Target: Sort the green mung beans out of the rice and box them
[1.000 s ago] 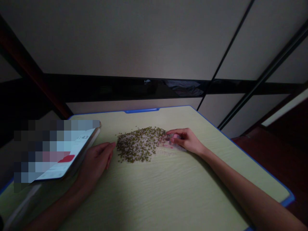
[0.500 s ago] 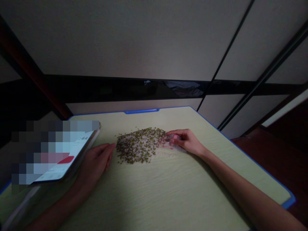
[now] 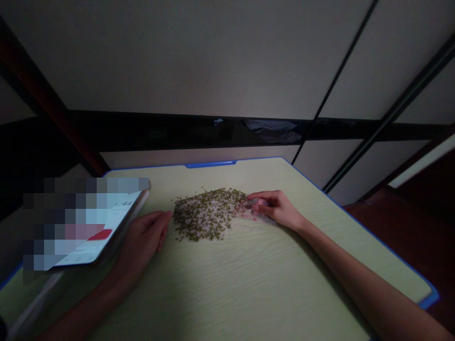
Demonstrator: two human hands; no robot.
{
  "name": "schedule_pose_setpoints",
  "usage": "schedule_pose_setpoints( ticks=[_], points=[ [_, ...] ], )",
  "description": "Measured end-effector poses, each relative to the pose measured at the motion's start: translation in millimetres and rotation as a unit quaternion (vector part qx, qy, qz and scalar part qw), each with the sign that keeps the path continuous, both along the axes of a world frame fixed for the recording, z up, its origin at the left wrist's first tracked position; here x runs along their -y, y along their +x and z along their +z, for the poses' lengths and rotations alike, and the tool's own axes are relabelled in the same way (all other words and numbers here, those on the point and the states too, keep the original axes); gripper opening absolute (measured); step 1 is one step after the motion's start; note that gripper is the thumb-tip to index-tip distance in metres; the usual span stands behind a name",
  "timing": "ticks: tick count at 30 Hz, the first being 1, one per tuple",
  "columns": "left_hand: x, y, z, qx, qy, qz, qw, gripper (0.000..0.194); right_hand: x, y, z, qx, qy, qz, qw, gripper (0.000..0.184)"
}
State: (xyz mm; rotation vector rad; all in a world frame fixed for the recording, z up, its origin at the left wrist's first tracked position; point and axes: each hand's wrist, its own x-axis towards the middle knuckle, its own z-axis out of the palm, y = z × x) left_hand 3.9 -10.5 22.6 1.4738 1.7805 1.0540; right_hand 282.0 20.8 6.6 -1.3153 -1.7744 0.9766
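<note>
A spread pile of small green beans mixed with white rice-like grains (image 3: pixel 204 215) lies on the light wood-patterned table (image 3: pixel 227 293). At the pile's left edge rests my left hand (image 3: pixel 147 234), its fingers curled and pressed together; whether anything is between them is hidden. My right hand (image 3: pixel 279 208) is at the right end of the pile, thumb and fingers closed on a clear plastic bag with pink-red print (image 3: pixel 250 214). The bag lies low against the table beside the grains, and part of it is hidden under the hand.
A tablet-like device with a lit screen (image 3: pixel 103 232), partly pixelated, leans at the left behind my left forearm. The table has a blue rim with a raised blue bar (image 3: pixel 211 164) at its far edge. Pale cabinet panels (image 3: pixel 199 66) with a dark glossy strip stand just beyond.
Both hands and the grain pile stay in nearly the same places. The view shifts very slightly, and the digits on the lit screen change.
</note>
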Motion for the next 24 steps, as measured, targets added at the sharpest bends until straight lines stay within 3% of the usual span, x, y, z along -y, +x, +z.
schedule_pose_setpoints(
  ticks=[24],
  points=[
    [-1.6,-0.5,2.1,0.000,-0.012,0.004,1.000,0.037,-2.7,11.3,-1.1,-0.003,0.006,-0.004,1.000,0.038]
  ],
)
